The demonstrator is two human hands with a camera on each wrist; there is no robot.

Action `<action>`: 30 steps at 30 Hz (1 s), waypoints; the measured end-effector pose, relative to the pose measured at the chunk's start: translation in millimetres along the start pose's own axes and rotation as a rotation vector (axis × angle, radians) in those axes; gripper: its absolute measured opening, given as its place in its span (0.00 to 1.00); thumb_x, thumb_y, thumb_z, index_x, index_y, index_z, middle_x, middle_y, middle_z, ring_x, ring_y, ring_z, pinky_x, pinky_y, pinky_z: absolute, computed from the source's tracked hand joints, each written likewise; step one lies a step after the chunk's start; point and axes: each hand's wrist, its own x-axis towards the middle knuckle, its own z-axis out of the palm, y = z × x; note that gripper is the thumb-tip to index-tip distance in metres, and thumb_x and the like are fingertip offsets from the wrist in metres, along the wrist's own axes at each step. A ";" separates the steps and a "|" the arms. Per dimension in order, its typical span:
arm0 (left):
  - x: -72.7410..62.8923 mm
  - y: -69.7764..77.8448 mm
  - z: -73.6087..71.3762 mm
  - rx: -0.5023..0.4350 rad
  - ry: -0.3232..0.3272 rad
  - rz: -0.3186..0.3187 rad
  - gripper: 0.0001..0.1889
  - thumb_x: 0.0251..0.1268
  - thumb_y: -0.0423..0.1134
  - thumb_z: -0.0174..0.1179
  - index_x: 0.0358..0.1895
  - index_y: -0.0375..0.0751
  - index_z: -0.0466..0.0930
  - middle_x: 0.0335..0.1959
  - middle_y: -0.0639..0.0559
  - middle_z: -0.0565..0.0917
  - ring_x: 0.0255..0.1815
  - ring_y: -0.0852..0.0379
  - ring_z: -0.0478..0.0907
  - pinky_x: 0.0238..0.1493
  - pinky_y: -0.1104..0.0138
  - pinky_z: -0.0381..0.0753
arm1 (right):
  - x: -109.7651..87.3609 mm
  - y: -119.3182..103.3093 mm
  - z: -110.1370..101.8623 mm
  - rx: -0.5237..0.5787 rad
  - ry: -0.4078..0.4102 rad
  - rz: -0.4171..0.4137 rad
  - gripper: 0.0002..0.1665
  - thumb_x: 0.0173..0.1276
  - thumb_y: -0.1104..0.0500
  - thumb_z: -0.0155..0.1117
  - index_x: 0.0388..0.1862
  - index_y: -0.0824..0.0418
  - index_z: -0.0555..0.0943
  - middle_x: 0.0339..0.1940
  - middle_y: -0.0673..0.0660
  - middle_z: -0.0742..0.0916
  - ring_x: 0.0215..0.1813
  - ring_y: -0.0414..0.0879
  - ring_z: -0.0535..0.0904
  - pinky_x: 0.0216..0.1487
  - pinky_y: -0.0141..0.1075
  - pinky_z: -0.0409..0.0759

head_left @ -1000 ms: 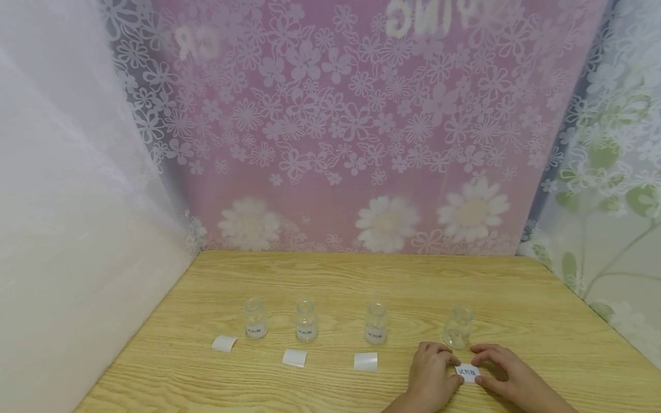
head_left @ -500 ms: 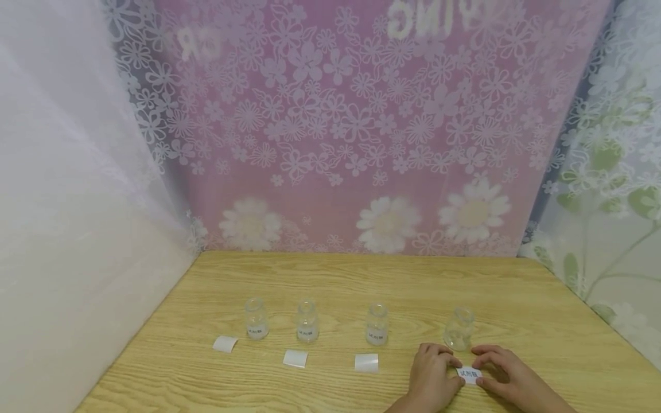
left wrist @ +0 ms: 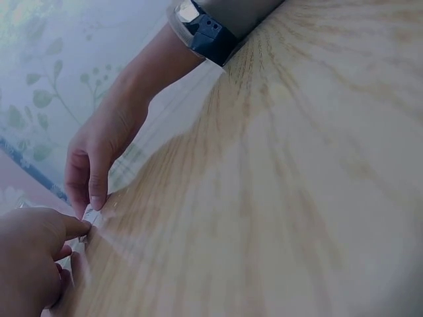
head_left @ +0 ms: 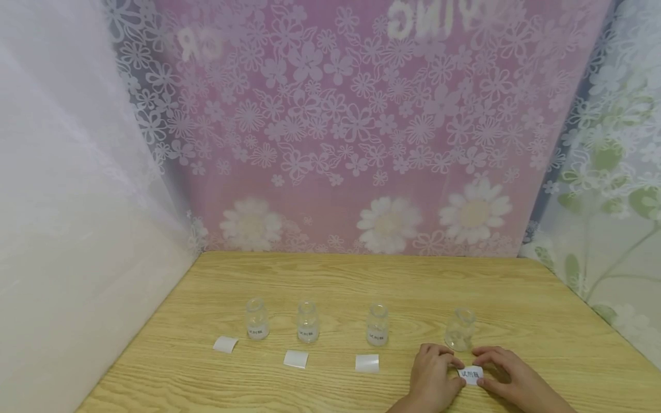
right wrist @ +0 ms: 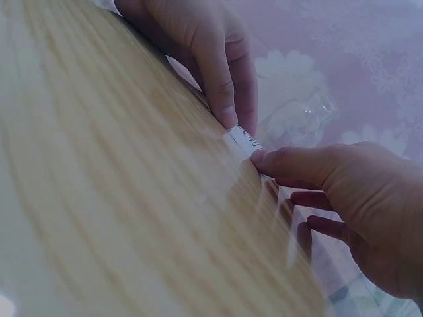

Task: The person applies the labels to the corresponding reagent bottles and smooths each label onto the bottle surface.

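Note:
Between my two hands, low over the table at the right of the head view, is a small white label [head_left: 470,376] with dark printed characters. My left hand [head_left: 432,374] pinches its left edge between thumb and fingers. At its right edge, the thumb and fingers of my right hand [head_left: 508,374] pinch it too. The right wrist view shows the label [right wrist: 246,140] as a narrow strip between both thumbs. Just behind the hands stands a clear glass bottle [head_left: 459,330] without a label on the side that shows.
Three more glass bottles stand to the left: one far left [head_left: 257,320], one beside it [head_left: 308,322], one nearer the middle [head_left: 378,326]. Each bears a printed label. In front lie three white paper pieces: a curled piece [head_left: 225,344], a middle piece [head_left: 296,359], a right piece [head_left: 367,363].
Both hands keep their grip on the label's edges and stay nearly in place. The whole head view has shifted very slightly; bottles and paper pieces keep their places on the table.

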 end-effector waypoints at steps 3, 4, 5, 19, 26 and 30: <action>0.3 0.8 -0.7 -0.014 -0.003 -0.008 0.10 0.49 0.49 0.69 0.36 0.61 0.82 0.41 0.70 0.73 0.47 0.69 0.64 0.48 0.76 0.66 | 1.1 -2.4 -1.0 0.042 -0.017 0.032 0.15 0.58 0.63 0.67 0.44 0.56 0.77 0.48 0.52 0.79 0.51 0.27 0.67 0.43 0.20 0.69; 0.5 0.9 -0.6 -0.021 -0.003 -0.013 0.11 0.49 0.48 0.69 0.37 0.61 0.81 0.41 0.70 0.73 0.47 0.69 0.65 0.48 0.75 0.66 | 1.7 -3.8 -1.6 0.059 -0.028 0.052 0.14 0.59 0.63 0.66 0.44 0.57 0.76 0.47 0.52 0.79 0.50 0.27 0.68 0.43 0.21 0.70; 0.5 1.1 -0.5 -0.024 -0.001 -0.016 0.12 0.48 0.48 0.69 0.37 0.61 0.80 0.40 0.70 0.73 0.47 0.69 0.65 0.48 0.75 0.67 | 2.7 -5.5 -2.4 0.084 -0.046 0.083 0.14 0.60 0.62 0.65 0.45 0.59 0.76 0.45 0.53 0.79 0.49 0.27 0.69 0.42 0.22 0.71; 7.7 -0.7 5.7 -0.365 0.073 -0.155 0.08 0.47 0.37 0.70 0.31 0.55 0.84 0.29 0.71 0.75 0.34 0.72 0.66 0.35 0.76 0.68 | 10.6 -17.9 -1.8 0.240 0.005 0.197 0.08 0.64 0.68 0.58 0.42 0.70 0.74 0.36 0.48 0.81 0.36 0.36 0.78 0.33 0.29 0.77; 11.3 -1.0 3.1 -0.700 0.101 -0.231 0.07 0.51 0.28 0.65 0.32 0.44 0.84 0.24 0.65 0.78 0.25 0.72 0.71 0.28 0.77 0.72 | 16.3 -29.4 1.3 0.228 0.086 0.317 0.12 0.65 0.66 0.58 0.45 0.73 0.74 0.36 0.47 0.81 0.33 0.36 0.76 0.30 0.31 0.78; 12.6 0.0 1.0 -0.822 0.116 -0.299 0.07 0.51 0.27 0.64 0.31 0.43 0.83 0.23 0.64 0.78 0.25 0.71 0.72 0.28 0.77 0.73 | 18.0 -35.3 3.4 0.269 0.114 0.387 0.14 0.66 0.66 0.58 0.47 0.75 0.73 0.36 0.52 0.80 0.32 0.38 0.77 0.29 0.34 0.79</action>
